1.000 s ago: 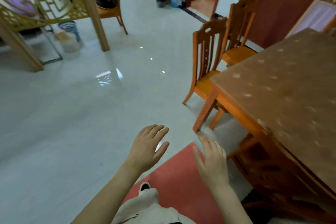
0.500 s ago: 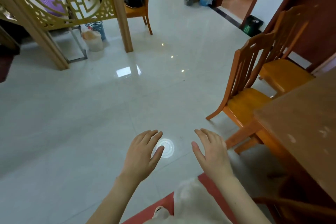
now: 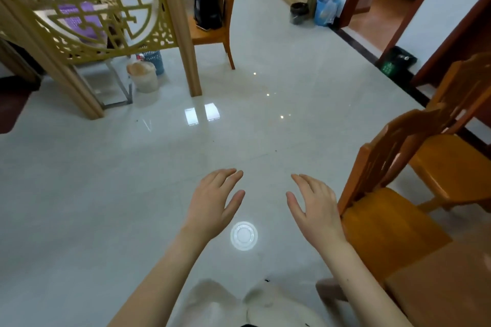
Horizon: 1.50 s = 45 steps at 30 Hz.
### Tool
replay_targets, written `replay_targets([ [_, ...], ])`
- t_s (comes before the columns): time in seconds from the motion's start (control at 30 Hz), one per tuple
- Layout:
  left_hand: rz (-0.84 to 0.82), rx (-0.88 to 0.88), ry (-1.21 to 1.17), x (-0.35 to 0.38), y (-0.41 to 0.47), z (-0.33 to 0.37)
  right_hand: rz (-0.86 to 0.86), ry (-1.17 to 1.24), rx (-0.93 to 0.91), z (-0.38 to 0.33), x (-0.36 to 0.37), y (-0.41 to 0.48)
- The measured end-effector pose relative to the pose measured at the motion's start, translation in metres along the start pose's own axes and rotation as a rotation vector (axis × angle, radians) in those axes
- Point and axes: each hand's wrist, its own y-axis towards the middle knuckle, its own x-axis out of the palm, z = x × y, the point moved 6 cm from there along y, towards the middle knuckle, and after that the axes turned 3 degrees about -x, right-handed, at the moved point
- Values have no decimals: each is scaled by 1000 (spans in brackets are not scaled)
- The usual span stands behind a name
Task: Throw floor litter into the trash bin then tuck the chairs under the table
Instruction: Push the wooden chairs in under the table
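My left hand (image 3: 215,202) and my right hand (image 3: 314,207) hover side by side over the glossy white floor, fingers spread, both empty. To the right of my right hand stands a wooden chair (image 3: 382,210), and a second chair (image 3: 451,164) stands behind it. The brown table corner (image 3: 446,287) shows at the lower right. A white bin (image 3: 144,77) with a liner and a blue basket (image 3: 155,60) stand by the lattice screen. A black bin (image 3: 299,13) and a blue bin (image 3: 325,10) stand far back by the doorway. No litter shows on the floor.
A gold lattice screen (image 3: 101,8) with wooden posts stands at the left. Behind it a third chair (image 3: 215,26) carries a black bag (image 3: 207,8). A round ceiling-light reflection (image 3: 244,235) lies on the floor between my hands. An open doorway (image 3: 377,0) is at the far right.
My view has swung left and forward, away from the table and off the red mat. The two chairs slid to the right edge. Both hands stayed open and empty.
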Motion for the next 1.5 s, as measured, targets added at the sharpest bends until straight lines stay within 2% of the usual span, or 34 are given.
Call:
replay_targets([
  [0.2,-54,-4,4,27,97,-20,26,3,42,41,10,89],
  [0.33,-145,66,-22,61,169,-39,32,-20,139,73,32,144],
  [0.6,-329,421,-34,90,367,-37,239,-43,446,123,17,262],
  [0.73,-386,621,-53,95,465,-2,362,-68,590,146,-7,302],
  [0.9,-487,794,-127,142,537,58,470,-132,769,189,-35,320],
  [1.0,-553,886,-163,185,561,97,511,-222,901,226,-47,319],
  [1.2,-619,1019,-203,246,606,178,479,-272,1126,303,-75,326],
  [1.37,-668,1162,-209,281,642,247,565,-273,1222,347,-106,326],
  [1.5,-734,1299,-253,306,649,299,678,-322,1309,356,-125,309],
])
